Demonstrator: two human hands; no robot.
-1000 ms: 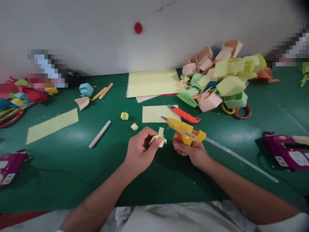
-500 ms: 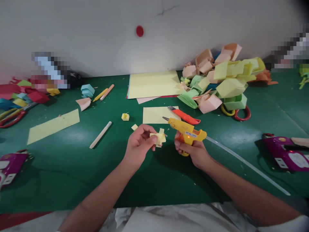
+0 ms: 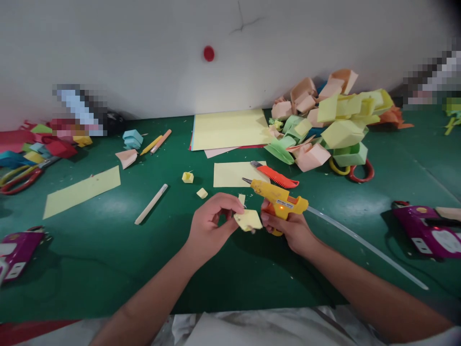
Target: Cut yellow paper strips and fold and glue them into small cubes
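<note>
Between thumb and fingers, my left hand point(image 3: 211, 228) pinches a small folded piece of pale yellow paper point(image 3: 248, 220), its flat face turned up. My right hand point(image 3: 290, 228) is wrapped round a yellow glue gun point(image 3: 275, 193) whose nozzle points left and whose small light glows orange. A long clear glue stick point(image 3: 367, 245) sticks out of its back. Past my left hand lie a tiny yellow paper box point(image 3: 188, 177) and a small yellow paper piece point(image 3: 202, 193). Behind the glue gun, an orange utility knife point(image 3: 277, 175) rests partly on a yellow paper sheet point(image 3: 230, 174).
A heap of folded paper shapes point(image 3: 324, 125) stands at the back right, with scissors point(image 3: 362, 170) beneath. Stacked coloured sheets point(image 3: 230, 129) lie against the wall. Purple power strips point(image 3: 428, 228) sit at both sides. To the left are a pale stick point(image 3: 151, 204) and a paper strip point(image 3: 82, 191).
My left hand has turned the folded yellow paper so a flat face shows, and moved it slightly right and nearer me. The glue gun stays almost where it was.
</note>
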